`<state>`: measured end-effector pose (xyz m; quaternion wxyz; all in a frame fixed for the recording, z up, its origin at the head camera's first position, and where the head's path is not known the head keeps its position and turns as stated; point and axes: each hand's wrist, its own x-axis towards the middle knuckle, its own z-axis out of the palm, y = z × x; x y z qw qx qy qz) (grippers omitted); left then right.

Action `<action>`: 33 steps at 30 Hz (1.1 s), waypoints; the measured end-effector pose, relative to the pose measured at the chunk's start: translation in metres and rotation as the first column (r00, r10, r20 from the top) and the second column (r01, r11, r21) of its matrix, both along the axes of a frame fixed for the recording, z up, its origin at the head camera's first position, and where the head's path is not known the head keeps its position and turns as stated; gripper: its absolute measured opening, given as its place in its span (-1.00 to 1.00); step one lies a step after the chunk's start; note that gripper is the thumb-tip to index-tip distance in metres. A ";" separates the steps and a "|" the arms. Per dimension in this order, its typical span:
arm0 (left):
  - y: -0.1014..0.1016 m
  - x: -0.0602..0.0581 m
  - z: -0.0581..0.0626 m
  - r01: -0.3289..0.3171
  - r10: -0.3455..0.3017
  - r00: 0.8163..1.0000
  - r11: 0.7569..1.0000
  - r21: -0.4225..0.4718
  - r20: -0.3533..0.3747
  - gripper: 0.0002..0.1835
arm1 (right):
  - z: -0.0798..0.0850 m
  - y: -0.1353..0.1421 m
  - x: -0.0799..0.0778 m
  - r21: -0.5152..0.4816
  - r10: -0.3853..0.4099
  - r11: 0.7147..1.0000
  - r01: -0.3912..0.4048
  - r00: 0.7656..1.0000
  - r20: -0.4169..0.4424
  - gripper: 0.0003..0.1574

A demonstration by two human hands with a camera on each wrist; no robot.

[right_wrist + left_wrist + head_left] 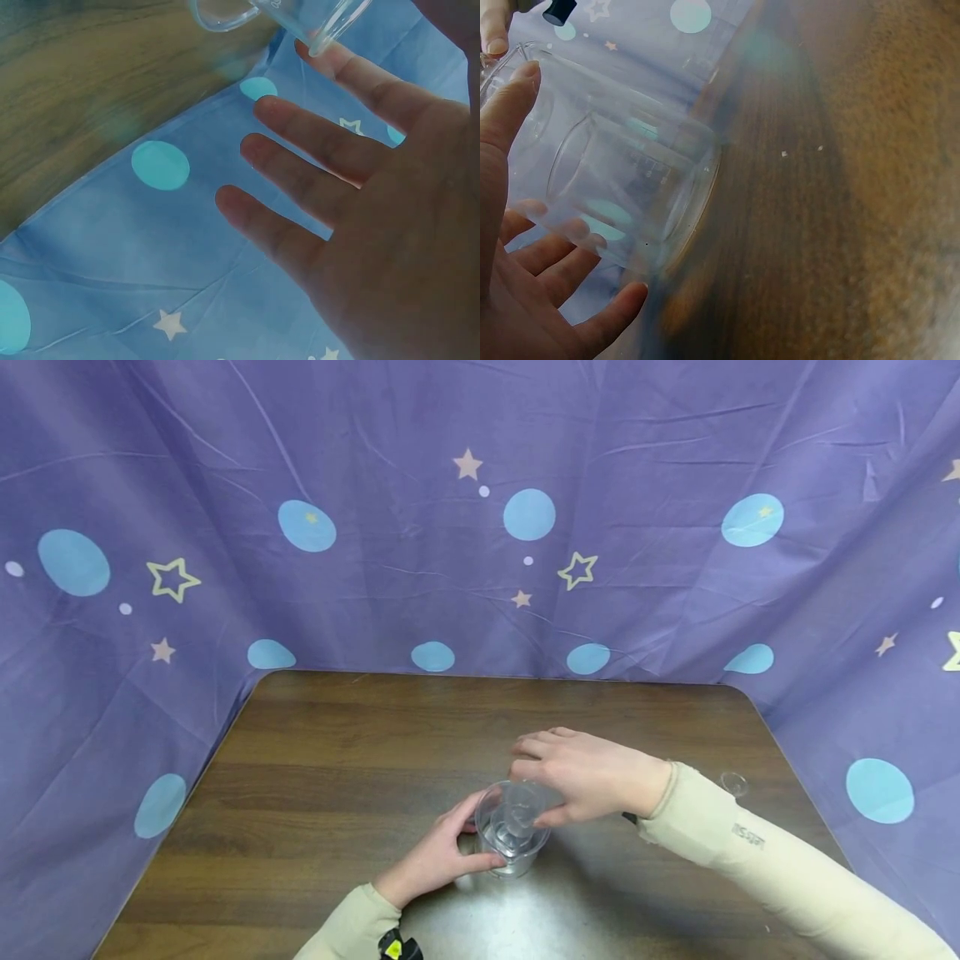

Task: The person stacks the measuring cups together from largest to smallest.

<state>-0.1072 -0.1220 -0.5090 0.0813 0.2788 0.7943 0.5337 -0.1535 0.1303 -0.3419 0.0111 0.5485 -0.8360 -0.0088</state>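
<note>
My left hand (442,860) curves round a large clear beaker (517,865) near the table's front, thumb close to the rim and fingers along the far side. Inside, in the left wrist view, sits a smaller clear beaker (626,187) with faint printed marks. Over the mouth, my right hand (592,777) pinches another small clear beaker (522,803) between thumb and index finger. That small beaker (304,15) shows only in part at the top of the right wrist view, with the index fingertip at its rim. The other right fingers (300,142) are spread and hold nothing.
A small clear vessel (733,784) stands at the right side of the wooden table (360,735), behind the right sleeve. A purple curtain (405,568) with stars and blue dots hangs round the back and sides. Tiny white specks (784,154) lie on the wood.
</note>
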 end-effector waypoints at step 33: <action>0.000 0.002 -0.001 -0.023 0.023 0.999 0.999 -0.027 0.034 -0.04 | -0.039 -0.019 -0.003 0.116 0.012 0.993 -0.003 0.997 -0.074 -0.28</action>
